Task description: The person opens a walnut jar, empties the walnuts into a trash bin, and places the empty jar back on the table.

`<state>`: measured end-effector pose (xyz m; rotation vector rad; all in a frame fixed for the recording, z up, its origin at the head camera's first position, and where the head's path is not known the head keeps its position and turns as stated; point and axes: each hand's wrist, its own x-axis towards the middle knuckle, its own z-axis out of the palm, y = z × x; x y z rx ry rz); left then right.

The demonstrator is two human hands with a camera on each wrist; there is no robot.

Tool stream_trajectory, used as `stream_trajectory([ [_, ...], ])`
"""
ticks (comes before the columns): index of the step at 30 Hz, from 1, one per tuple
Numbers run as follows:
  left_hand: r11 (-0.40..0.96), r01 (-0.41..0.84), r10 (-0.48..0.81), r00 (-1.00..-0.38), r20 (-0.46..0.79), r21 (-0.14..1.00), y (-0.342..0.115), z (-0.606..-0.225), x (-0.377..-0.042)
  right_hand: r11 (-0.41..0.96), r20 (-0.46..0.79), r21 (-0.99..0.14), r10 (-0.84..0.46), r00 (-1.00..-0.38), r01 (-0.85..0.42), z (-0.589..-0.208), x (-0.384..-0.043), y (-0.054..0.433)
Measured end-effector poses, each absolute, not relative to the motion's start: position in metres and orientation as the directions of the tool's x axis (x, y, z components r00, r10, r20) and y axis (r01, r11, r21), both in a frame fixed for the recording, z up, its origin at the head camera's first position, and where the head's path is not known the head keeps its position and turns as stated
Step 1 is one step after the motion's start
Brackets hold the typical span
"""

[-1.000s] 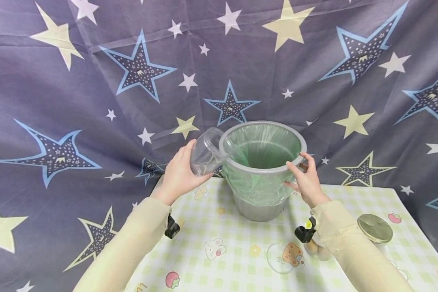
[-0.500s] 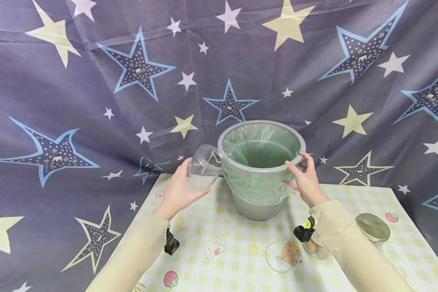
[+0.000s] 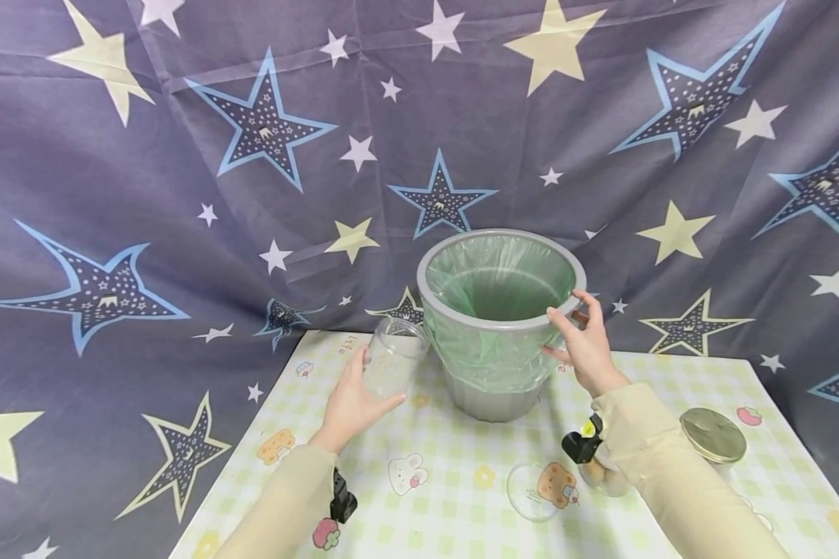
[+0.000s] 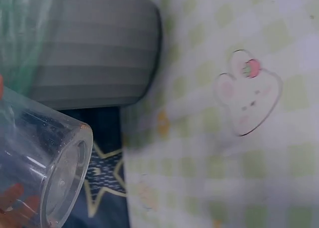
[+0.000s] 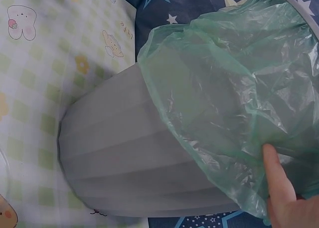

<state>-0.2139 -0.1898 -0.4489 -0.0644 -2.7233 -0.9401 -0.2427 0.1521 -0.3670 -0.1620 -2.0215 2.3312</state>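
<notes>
My left hand point(image 3: 355, 404) grips a clear plastic jar point(image 3: 393, 365), its uncovered mouth facing up and leaning slightly right, beside the bin. In the left wrist view the jar's round base point(image 4: 67, 183) shows, with fingertips visible through the wall. A grey trash can point(image 3: 498, 404) stands on the table, lined with a green plastic bag point(image 3: 492, 359) folded over its rim. My right hand point(image 3: 586, 349) holds the can's right side, fingers at the rim and against the bag. The right wrist view shows one finger point(image 5: 279, 180) pressed on the bag.
A thin clear disc, perhaps a lid point(image 3: 510, 497), lies on the checked tablecloth point(image 3: 447, 520). Right of it, a jar with brownish contents point(image 3: 604, 475) is partly behind the right sleeve. A gold-lidded container point(image 3: 713, 436) stands farther right. Star-printed cloth point(image 3: 308, 210) hangs behind the table.
My left hand has drawn the jar down and away from the can's rim, turning it from tilted over the opening to nearly upright. The right hand stays at the rim.
</notes>
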Motion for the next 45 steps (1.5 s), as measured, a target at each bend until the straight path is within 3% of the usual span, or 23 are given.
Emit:
stream_trajectory([
  [12, 0.75, 0.05, -0.087, -0.981, 0.174, 0.66, -0.187, -0.5, -0.21, -0.136, -0.046, -0.99, 0.112, -0.993, 0.03, -0.368, -0.244, 0.153],
  [23, 0.762, 0.055, -0.083, -0.98, 0.181, 0.645, -0.185, -0.524, -0.217, -0.136, -0.048, -0.99, 0.11, -0.993, 0.033, -0.368, -0.243, 0.154],
  [36, 0.653, -0.012, -0.187, -0.971, 0.146, 0.757, -0.18, -0.554, -0.222, -0.132, -0.048, -0.991, 0.112, -0.993, 0.033, -0.367, -0.244, 0.155],
  [45, 0.641, -0.002, -0.217, -0.96, 0.179, 0.767, -0.17, -0.556, -0.228, -0.141, -0.047, -0.989, 0.108, -0.993, 0.032, -0.369, -0.245, 0.155],
])
